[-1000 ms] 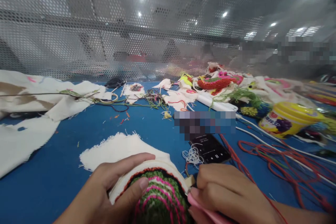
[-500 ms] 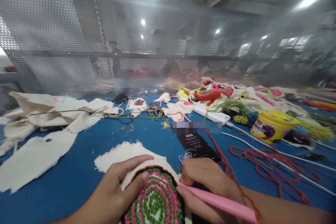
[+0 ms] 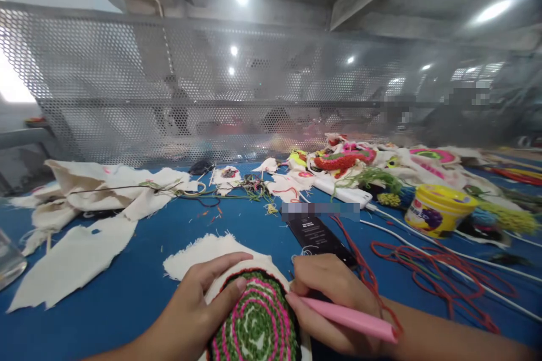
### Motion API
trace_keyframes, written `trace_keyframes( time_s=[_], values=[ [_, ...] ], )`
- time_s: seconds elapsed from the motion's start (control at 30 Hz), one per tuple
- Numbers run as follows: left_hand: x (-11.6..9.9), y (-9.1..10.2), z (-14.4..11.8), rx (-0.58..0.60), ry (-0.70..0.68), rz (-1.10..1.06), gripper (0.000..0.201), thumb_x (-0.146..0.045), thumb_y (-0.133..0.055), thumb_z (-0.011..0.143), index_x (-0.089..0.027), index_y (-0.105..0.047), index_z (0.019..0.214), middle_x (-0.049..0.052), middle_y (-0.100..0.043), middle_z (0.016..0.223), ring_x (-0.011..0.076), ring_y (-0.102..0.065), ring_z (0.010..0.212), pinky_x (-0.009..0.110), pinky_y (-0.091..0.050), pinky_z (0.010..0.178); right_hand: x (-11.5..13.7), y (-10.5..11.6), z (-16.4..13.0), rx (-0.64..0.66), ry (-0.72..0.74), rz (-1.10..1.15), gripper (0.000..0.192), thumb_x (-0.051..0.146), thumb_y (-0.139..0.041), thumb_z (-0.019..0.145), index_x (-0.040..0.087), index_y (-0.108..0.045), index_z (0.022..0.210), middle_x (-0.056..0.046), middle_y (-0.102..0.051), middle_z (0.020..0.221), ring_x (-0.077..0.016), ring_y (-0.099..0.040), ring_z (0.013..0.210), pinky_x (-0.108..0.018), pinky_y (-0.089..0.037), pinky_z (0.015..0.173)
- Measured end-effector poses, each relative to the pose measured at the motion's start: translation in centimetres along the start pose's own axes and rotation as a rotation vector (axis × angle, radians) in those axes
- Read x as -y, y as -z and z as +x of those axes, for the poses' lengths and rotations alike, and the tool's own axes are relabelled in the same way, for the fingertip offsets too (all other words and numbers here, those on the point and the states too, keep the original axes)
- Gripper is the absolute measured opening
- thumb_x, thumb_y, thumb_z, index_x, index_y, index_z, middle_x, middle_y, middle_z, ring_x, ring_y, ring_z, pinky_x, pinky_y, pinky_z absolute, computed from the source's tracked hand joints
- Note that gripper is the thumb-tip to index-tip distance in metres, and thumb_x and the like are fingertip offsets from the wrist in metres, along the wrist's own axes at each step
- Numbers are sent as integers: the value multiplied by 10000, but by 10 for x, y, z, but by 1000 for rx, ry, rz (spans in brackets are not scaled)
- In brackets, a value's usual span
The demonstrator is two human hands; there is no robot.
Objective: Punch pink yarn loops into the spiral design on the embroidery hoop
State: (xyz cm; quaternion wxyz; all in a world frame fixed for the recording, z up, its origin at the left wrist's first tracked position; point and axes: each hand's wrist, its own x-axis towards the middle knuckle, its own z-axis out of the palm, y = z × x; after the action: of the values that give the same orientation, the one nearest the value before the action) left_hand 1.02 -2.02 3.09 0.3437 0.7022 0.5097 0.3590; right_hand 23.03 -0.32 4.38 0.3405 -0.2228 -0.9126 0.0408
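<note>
Embroidery hoop [image 3: 254,316], near on the blue counter [image 3: 127,282], is steadied by left hand [image 3: 195,310], fingers clamped on its rim, so right hand [image 3: 330,299], gripping the pink punch needle [image 3: 347,318], can stitch.

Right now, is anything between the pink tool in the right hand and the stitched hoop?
Nothing visible. The right hand holds the pink punch needle with its tip at the edge of the embroidery hoop, which the left hand grips.

You have a hoop [image 3: 254,321] of rough looped yarn on frayed matt cloth [image 3: 203,251], a smooth pink plastic tool [image 3: 347,318], and a matt blue bench [image 3: 127,293].
</note>
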Motion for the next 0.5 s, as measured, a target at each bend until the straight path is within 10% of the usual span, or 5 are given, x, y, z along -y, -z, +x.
trace_keyframes(
  time_s=[0.5],
  values=[
    [6, 1, -4, -46, 85, 66, 366, -486, -537, 785, -284, -689, 1050, 11, -686, 1087, 243, -628, 1020, 321, -502, 893, 4, -11, -16, -53, -129, 8, 102, 165, -516, 785, 184, -473, 695, 12, -506, 609, -104, -428, 559, -231, -328, 546]
  ],
)
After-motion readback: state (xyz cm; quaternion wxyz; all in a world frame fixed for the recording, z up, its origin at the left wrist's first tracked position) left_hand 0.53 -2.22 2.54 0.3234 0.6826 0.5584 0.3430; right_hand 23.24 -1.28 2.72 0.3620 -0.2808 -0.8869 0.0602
